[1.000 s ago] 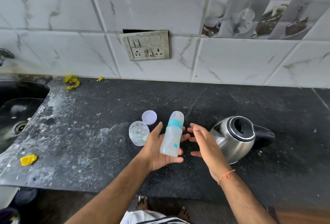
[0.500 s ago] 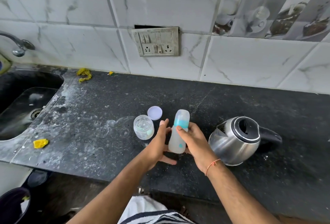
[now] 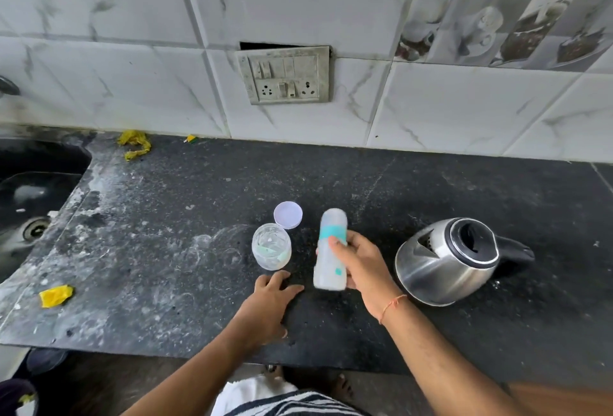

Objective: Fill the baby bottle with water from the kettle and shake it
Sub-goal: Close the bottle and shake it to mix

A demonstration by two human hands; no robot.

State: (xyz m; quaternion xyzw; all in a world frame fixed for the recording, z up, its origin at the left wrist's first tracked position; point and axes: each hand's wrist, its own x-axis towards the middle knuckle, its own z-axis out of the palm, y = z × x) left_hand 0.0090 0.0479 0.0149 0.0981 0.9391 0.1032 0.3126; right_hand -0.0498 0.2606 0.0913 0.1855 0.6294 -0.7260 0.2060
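Translucent plastic, blurred a little, makes up the baby bottle, which has a teal band below its clear cap. It stands nearly upright above the counter, its long axis running bottom to cap, with the capped end pointing up and away toward the wall. The right hand holds it from the right side, thumb across the front just under the teal band and fingers wrapped behind. A thin orange thread circles that wrist. The left hand holds nothing; it rests palm down on the counter with fingers loosely spread, just left of the bottle's base and apart from it.

Right of the bottle sits a steel kettle with a black lid and handle, its spout turned toward the bottle. Left of the bottle stands a small clear jar, open, and a round pale lid lies flat just behind it.

Underneath everything is dark speckled stone, streaked with whitish residue toward the left. A yellow scrap lies near the front left edge, and more yellow bits lie at the back by the wall. A dark sink with a metal drain sits at far left. White marble-look tiles cover the wall, with a grimy switch panel set into it.
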